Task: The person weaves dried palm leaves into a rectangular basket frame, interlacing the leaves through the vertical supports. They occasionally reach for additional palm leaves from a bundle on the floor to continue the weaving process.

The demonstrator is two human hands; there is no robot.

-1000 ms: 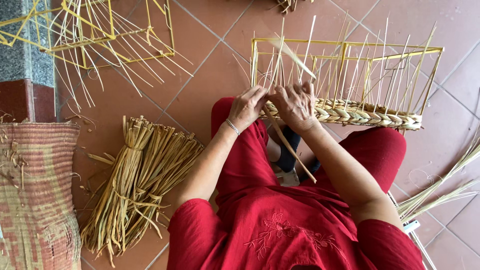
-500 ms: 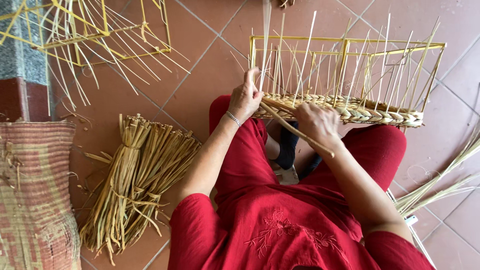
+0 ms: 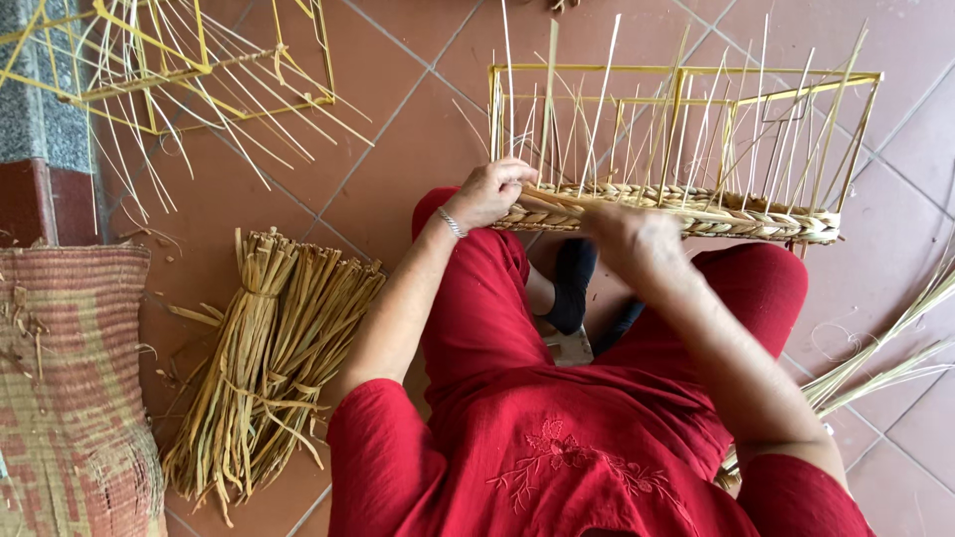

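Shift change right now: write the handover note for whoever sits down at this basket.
Left hand: grip closed on the woven band at the frame's left corner.
Right hand: holds a flat straw strand running across the band.
Yellow wire frame stands in front of the knees, thin upright stakes inside it.
Done: a low braided band along the near side.
Left: everything above it is unwoven.
Straw bundle lies on the floor at left.
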